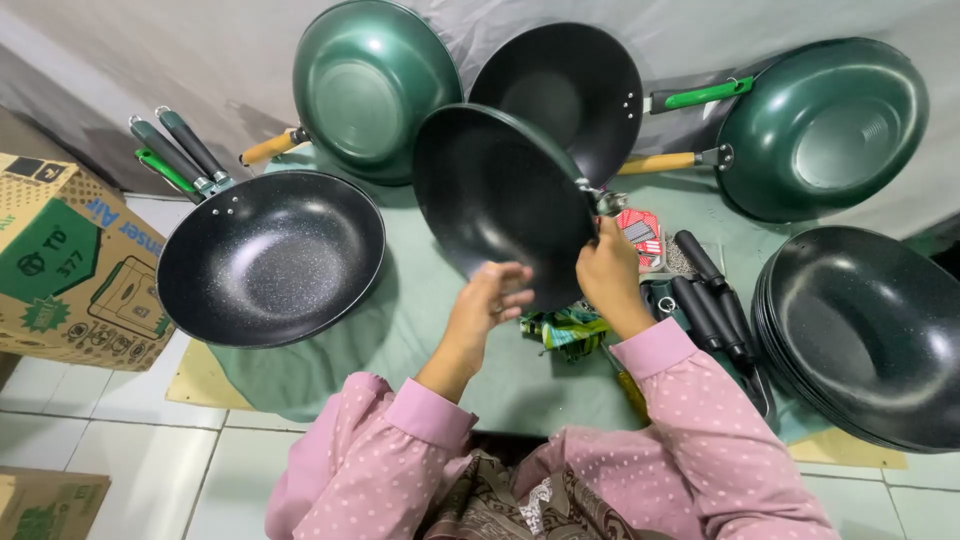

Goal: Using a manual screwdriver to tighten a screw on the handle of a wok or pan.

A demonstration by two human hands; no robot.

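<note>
Occlusions and crops, head view

Held black wok covers the near rim of the far black wok and hides its own handle mount behind the right hand. Left hand fingertips motion-blurred. Stack of black woks cut by right edge, count unreadable. Cardboard box cut at left edge. Small parts by the red packet too small to identify. Cloth bundle partly under the wrist.

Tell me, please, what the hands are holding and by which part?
A black wok, tilted: the left hand at its lower rim, the right hand at the rim by the handle bracket.
</note>
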